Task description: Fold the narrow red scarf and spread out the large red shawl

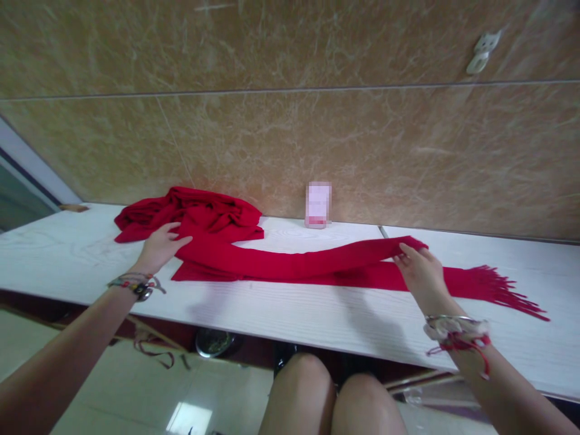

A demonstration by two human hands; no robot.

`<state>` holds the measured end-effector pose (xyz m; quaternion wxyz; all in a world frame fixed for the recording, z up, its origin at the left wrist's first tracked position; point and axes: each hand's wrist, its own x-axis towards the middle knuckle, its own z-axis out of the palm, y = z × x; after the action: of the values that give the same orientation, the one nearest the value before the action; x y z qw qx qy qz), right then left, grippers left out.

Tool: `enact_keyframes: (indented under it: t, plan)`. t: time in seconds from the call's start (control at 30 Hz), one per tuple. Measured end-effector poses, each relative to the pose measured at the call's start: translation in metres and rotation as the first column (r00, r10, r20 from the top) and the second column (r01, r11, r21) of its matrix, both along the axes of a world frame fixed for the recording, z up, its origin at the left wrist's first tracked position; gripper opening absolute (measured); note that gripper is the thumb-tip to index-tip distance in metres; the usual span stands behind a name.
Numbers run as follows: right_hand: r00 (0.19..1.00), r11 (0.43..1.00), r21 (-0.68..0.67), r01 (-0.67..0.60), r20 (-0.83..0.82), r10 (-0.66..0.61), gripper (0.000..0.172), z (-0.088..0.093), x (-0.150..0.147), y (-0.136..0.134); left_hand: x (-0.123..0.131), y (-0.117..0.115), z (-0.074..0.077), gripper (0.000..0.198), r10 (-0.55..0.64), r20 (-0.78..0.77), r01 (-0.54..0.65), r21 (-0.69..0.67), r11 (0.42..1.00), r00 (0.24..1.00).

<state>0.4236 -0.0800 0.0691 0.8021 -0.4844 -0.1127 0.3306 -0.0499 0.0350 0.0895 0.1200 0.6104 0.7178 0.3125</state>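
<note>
A long red scarf (290,264) stretches lengthwise over the white tabletop, doubled back on itself, its fringe (502,289) spread out at the right end. My left hand (159,246) pinches the upper layer at its left end, thumb and fingers on the cloth. Toward the right, my right hand (420,269) grips the other end of that same layer. Between the two hands the layer is raised and sags slightly over the lower one. Behind my left hand lies a crumpled heap of red cloth (203,211).
A phone (318,205) with a blurred screen leans on the brown marbled wall (290,139). A small white cat-shaped hook (484,53) is fixed to the wall at upper right. Below the white table (272,308) are my knees and a metal bowl (214,342).
</note>
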Motion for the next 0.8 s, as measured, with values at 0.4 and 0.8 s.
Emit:
enact_keyframes:
  t: [0.4, 0.8]
  plan:
    - [0.961, 0.937, -0.251, 0.243, -0.067, -0.268, 0.03, -0.041, 0.087, -0.029, 0.016, -0.03, -0.078, 0.098, -0.492, -0.32, 0.409, -0.293, 0.864, 0.81]
    - [0.988, 0.987, -0.04, 0.153, 0.01, -0.153, 0.028, -0.013, 0.106, -0.029, -0.057, -0.013, -0.067, 0.094, -0.37, -0.447, 0.202, -0.38, 0.903, 0.814]
